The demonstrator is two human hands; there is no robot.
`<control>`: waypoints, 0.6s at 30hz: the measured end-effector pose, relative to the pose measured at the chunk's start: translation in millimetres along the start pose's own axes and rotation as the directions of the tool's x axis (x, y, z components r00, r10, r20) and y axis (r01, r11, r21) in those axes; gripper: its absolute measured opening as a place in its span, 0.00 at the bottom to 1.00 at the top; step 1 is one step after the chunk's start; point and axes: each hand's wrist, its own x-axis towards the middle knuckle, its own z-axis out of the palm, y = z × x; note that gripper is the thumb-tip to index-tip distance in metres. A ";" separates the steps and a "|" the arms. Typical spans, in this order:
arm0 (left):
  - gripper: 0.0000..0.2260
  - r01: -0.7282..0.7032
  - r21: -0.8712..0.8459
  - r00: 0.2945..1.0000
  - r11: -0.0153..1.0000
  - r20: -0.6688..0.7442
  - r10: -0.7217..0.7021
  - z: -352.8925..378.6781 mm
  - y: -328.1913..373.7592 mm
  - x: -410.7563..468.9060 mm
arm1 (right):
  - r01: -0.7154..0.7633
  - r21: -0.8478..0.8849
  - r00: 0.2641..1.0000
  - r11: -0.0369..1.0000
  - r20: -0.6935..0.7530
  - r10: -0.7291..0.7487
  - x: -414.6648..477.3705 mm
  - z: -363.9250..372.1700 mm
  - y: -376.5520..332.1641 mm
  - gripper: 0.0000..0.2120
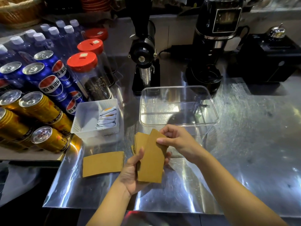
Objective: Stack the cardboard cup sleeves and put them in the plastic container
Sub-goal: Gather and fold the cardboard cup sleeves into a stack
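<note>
A person squares up a stack (150, 157) of flattened cardboard cup sleeves above a steel table (244, 144). The left hand (135, 175) cradles the stack from below, thumb curled over its near-left edge, fingers closed around the far side. The right hand (177, 141) pinches the stack's upper right edge between thumb and fingertips, apparently nudging the top sleeve into line; the sleeves underneath fan out slightly to the left.

The stack's long axis runs away from the person, tilted a little rightward, so its top end points toward the clear plastic container (179, 106), which stands open and looks empty just beyond the right hand.

One loose sleeve (103, 163) lies flat on the table just left of the left hand, its long axis running crosswise to the held stack. That makes the left hand the nearer one, but it is occupied; collecting the last sleeve would likely fall to the right hand reaching across, or mean turning the sleeve to match the stack.
</note>
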 end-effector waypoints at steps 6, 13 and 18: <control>0.28 0.089 0.114 0.996 0.990 -0.033 -0.085 -6.3 1.8 -12.2 | 0.090 -0.240 0.996 0.967 -0.001 -0.093 4.0 7.9 7.4 0.10; 0.25 0.118 0.126 0.993 0.985 -0.011 -0.118 -0.6 0.6 -18.0 | 0.138 -0.344 0.990 0.929 0.071 -0.121 6.7 16.6 9.9 0.11; 0.23 0.070 0.077 0.997 0.995 0.010 -0.071 -2.0 2.2 -20.8 | 0.116 -0.301 0.992 0.946 0.076 -0.097 9.3 17.8 17.3 0.05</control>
